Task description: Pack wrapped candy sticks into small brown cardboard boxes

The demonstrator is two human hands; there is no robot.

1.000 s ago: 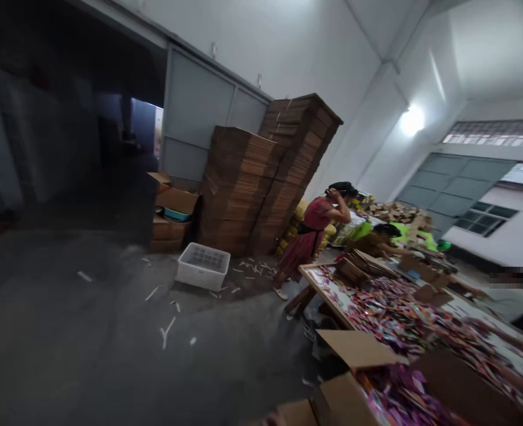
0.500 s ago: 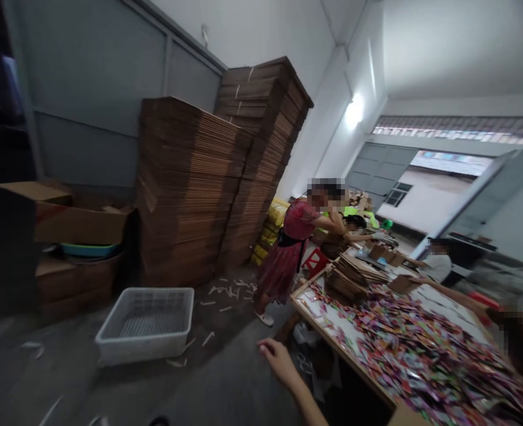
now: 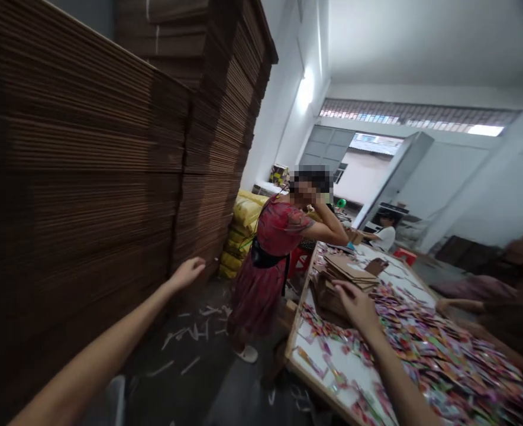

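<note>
My left hand (image 3: 189, 274) is raised in front of the tall stack of flat cardboard (image 3: 97, 136), with its fingers loosely stretched and nothing visible in them. Over the near end of the table, my right hand (image 3: 357, 303) reaches toward a pile of folded brown cardboard pieces (image 3: 330, 299). Its fingers are slightly bent and apart; whether they touch the pile I cannot tell. Many small colourful packets (image 3: 439, 343) are heaped on the white tabletop (image 3: 303, 355) beside and beyond this hand.
A person in a red dress (image 3: 274, 236) stands ahead, between the cardboard stack and the table. Others sit along the table, one with an arm (image 3: 461, 307) near the packets. Yellow sacks (image 3: 244, 219) are piled behind. Paper strips (image 3: 194, 331) litter the floor.
I have moved forward, closer to the table and the standing person. My right hand has come up over the table, and my left hand has entered view. The white crate has mostly left the view.
</note>
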